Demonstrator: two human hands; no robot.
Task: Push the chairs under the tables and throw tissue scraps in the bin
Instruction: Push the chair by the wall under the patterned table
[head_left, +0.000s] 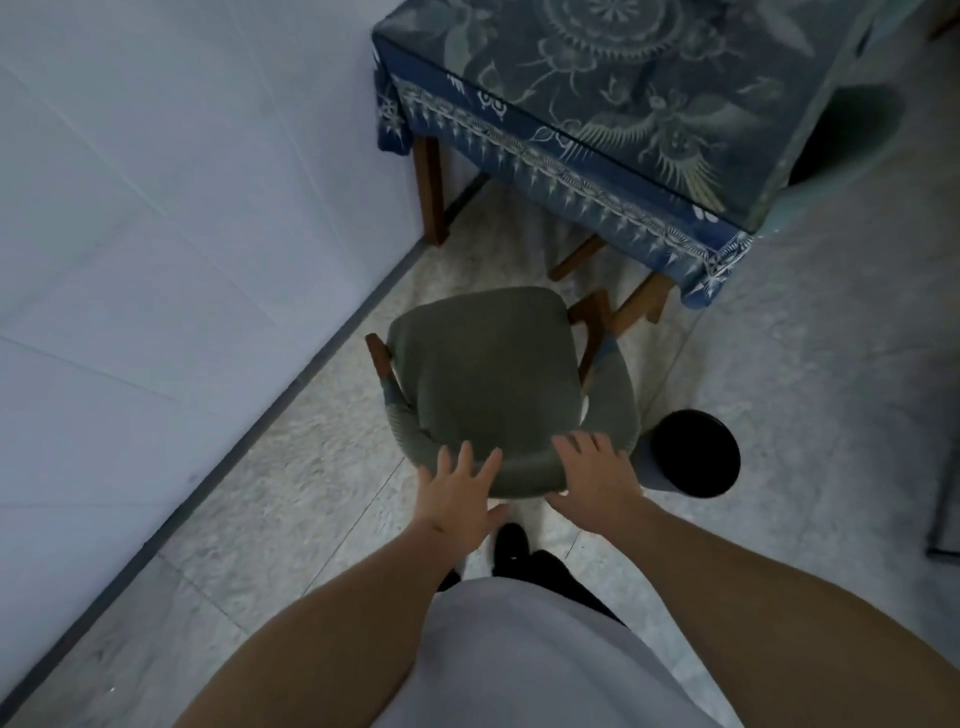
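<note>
Both hands (460, 499) (597, 478), fingers spread, on the chair (488, 374) backrest; seat faces the table (649, 93)

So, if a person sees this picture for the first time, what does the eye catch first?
Probably the two open hands, left hand and right hand, at the curved back of the grey-green chair in the middle. Next, the table with its blue patterned cloth at the upper right, and the round black bin on the floor just right of the chair.

Head-height view, steeply down, close.
</note>
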